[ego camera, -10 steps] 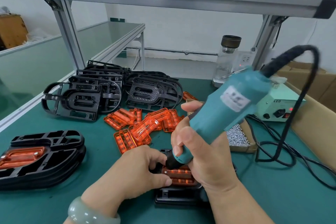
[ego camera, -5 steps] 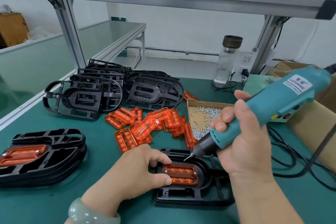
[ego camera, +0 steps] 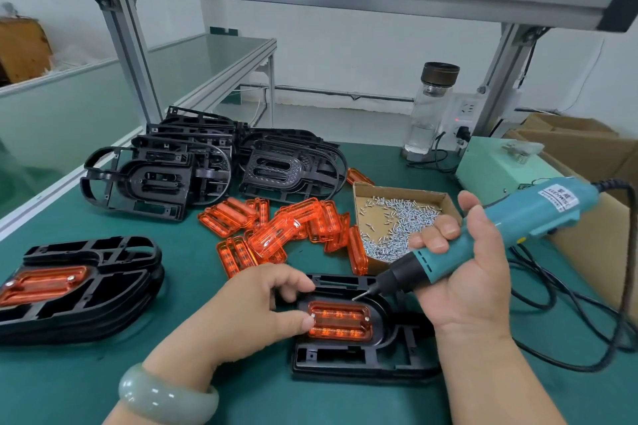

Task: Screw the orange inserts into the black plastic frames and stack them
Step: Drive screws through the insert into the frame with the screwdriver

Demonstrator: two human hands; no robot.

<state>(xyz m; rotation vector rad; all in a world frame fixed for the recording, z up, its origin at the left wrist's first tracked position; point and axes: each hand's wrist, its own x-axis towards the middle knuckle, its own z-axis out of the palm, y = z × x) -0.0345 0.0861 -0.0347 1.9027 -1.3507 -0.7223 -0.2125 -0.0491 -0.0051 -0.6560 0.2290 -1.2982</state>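
Green bench (ego camera: 86, 373): left hand (ego camera: 241, 314) pinches black plastic frame (ego camera: 362, 359), right hand (ego camera: 473, 290) grips teal electric screwdriver (ego camera: 518, 221); a slip could skew orange insert (ego camera: 340, 321).

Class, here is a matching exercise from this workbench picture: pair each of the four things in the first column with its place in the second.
1 electric screwdriver
2 box of screws
3 finished stack
4 black frame being fitted

A held by the left hand
B near the table's left edge
C gripped in the right hand
D just right of the loose orange inserts

Pairs: 1-C, 2-D, 3-B, 4-A
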